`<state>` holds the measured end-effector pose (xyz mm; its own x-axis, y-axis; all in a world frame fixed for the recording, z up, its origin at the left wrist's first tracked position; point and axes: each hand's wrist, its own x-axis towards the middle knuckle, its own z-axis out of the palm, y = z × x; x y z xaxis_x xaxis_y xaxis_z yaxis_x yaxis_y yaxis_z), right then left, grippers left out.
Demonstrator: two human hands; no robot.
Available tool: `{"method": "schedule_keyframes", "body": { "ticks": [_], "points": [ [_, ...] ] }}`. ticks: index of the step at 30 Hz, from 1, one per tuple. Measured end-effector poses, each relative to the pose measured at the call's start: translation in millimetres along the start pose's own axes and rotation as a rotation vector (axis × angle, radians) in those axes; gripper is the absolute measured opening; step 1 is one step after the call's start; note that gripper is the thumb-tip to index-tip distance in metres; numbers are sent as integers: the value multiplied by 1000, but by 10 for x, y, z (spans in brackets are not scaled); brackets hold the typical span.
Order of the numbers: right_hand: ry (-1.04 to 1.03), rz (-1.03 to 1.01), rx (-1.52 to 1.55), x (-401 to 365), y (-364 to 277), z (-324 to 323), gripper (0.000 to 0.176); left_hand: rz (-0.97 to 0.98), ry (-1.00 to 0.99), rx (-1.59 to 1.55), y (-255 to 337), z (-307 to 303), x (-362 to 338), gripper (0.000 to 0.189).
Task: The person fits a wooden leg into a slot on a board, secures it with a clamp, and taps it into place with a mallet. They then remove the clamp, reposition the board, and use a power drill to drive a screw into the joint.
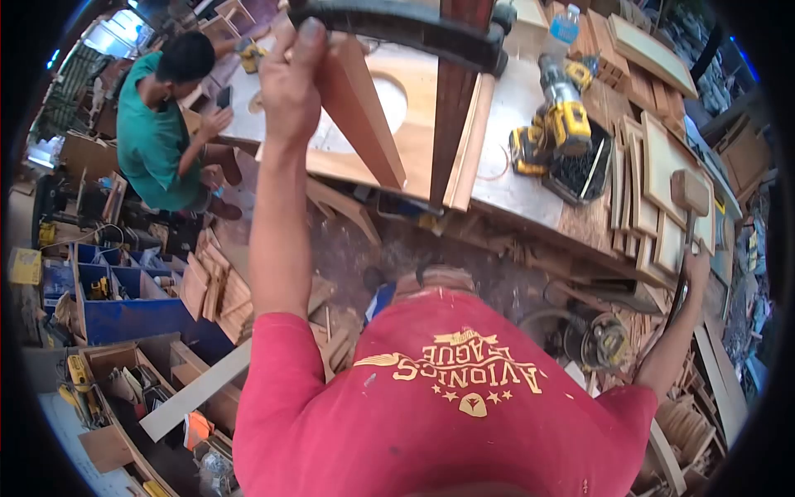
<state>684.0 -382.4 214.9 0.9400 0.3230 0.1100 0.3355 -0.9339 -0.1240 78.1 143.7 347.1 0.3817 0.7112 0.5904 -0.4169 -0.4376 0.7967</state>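
Observation:
My left hand is closed around the upper end of a reddish wooden board, its thumb beside the black arm of a clamp. The clamp's dark bar runs down over the edge of a light wooden panel on the workbench. Much of the panel, which has a round cutout, is hidden behind the board and clamp. Out to the far right, my right hand grips the handle of a mallet, its block head raised in front of stacked panels.
Yellow-black cordless drills stand by a black tray of screws. Stacked wooden panels and a water bottle are on the right. A co-worker in a green shirt sits at left. Blue bins and wood offcuts crowd the floor.

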Motion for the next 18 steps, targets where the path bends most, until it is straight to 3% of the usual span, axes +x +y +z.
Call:
{"method": "schedule_keyframes", "body": {
  "ticks": [1, 3, 7, 11, 13, 15, 16, 18],
  "points": [
    [-33, -44, -12, 105, 104, 75, 69, -40, -102, -24, -41, -126, 1, 54],
    [-100, -130, -25, 192, 239, 188, 72, 51, -114, -4, -158, -219, 64, 44],
    [-61, -68, -176, 115, 170, 261, 71, 68, -116, -12, -150, -156, 46, 41],
    [205, -139, -163, -6, 30, 117, 66, 61, -105, -20, -131, -122, 41, 42],
    [239, -86, -228, -225, -420, -375, 65, 22, -78, -144, -139, -77, 12, 39],
    [457, -200, -99, -566, -996, -778, 64, 99, -69, -22, -155, -86, 7, 43],
    [548, -264, 15, -509, -1026, -830, 63, 136, -61, 93, -229, -169, 4, 47],
    [538, -325, 438, -1018, -1879, -1247, 55, 201, -40, 230, -185, -151, -33, 60]
  ]
}}
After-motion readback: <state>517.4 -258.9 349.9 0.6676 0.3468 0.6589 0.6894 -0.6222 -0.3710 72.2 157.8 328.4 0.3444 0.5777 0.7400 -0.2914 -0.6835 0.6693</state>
